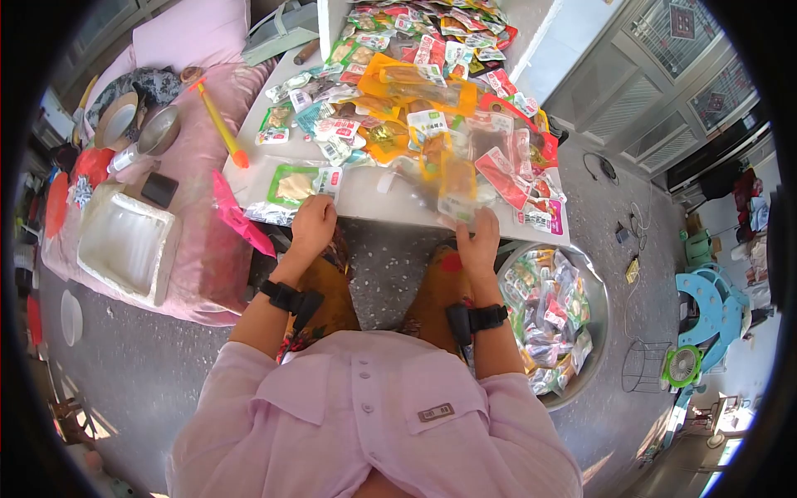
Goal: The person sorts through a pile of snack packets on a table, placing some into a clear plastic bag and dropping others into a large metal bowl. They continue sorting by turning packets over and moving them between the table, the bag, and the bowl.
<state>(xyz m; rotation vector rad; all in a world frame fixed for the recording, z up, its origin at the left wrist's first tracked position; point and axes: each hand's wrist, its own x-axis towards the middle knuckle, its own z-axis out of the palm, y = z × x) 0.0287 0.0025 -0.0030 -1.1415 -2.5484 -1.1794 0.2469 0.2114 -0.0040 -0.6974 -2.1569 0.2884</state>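
Observation:
My left hand [315,226] is curled at the table's front edge, its fingers closed at the lower corner of a green-and-white snack packet [295,186] with pale food inside. The packet lies almost flat on the white table [374,201]. My right hand [479,241] is at the same edge farther right, fingers closed on the lower end of a clear-and-yellow snack packet [458,178]. That packet is slightly blurred and overlaps the pile behind. Red-and-white packets [502,176] lie just beyond my right hand, beside a purple-edged packet [544,217].
Mixed packets pile up toward a white box [540,33] at the back. A metal basin [599,332] full of packets stands on the floor at my right. On the pink-covered bed [212,274] at left are a foam box [124,278], bowls and a yellow-and-orange stick [218,124].

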